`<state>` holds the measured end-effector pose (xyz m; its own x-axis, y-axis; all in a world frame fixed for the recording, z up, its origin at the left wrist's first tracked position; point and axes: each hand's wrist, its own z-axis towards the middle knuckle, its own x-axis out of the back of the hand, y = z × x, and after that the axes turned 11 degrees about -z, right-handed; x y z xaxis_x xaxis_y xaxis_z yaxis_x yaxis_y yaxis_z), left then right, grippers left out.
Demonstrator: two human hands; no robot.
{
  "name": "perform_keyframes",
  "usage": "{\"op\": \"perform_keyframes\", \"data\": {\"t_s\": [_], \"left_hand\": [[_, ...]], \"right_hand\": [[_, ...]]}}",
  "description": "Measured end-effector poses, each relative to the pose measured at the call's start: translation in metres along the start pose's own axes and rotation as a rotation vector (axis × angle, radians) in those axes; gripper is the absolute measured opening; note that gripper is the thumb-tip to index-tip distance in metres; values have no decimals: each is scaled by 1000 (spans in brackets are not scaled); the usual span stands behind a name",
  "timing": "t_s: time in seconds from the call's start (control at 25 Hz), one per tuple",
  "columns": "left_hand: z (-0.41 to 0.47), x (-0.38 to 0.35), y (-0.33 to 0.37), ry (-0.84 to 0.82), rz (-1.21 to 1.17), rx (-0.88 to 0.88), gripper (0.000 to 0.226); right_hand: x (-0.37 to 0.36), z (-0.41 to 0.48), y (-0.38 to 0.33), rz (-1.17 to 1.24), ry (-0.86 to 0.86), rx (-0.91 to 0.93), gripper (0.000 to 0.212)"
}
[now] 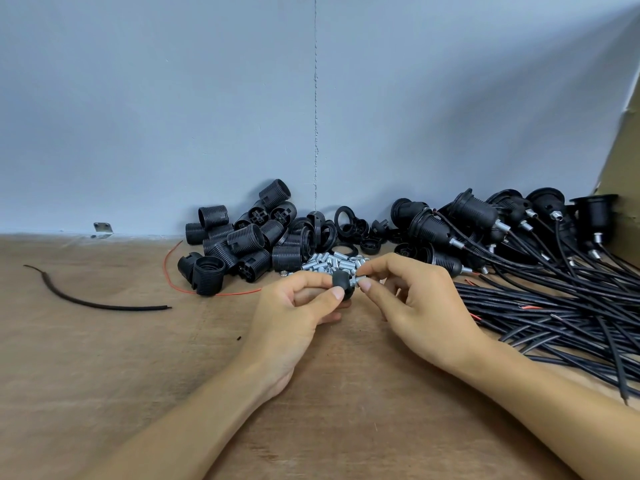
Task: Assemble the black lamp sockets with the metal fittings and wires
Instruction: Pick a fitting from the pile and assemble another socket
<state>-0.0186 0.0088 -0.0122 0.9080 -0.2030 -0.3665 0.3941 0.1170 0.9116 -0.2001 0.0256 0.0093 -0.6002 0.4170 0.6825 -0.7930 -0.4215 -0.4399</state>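
My left hand (298,317) pinches a small black socket cap (341,280) between thumb and fingers, just above the wooden table. My right hand (415,303) grips a threaded metal fitting (358,280) with thumb and forefinger, its end touching the cap's neck. Behind the hands lies a heap of loose metal fittings (332,262). A pile of black threaded socket bodies (242,244) sits behind and to the left. Black rings and caps (346,226) lie at the wall.
Finished sockets with wires (485,223) are stacked at the right, their black cables (554,306) fanning over the table. A loose black wire piece (104,304) and a thin red wire (194,289) lie at the left. A cardboard panel (623,161) stands at far right.
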Motion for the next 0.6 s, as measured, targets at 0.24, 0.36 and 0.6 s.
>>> {"op": "perform_keyframes", "data": {"t_s": [0.24, 0.36, 0.6], "left_hand": [[-1, -1, 1, 43, 77, -35, 11], [-3, -2, 3, 9, 119, -52, 20], [-4, 0, 2, -44, 207, -82, 18]], "right_hand": [[-3, -1, -2, 2, 36, -45, 9], [0, 0, -4, -24, 8, -85, 27], [1, 3, -6, 9, -103, -191, 56]]}}
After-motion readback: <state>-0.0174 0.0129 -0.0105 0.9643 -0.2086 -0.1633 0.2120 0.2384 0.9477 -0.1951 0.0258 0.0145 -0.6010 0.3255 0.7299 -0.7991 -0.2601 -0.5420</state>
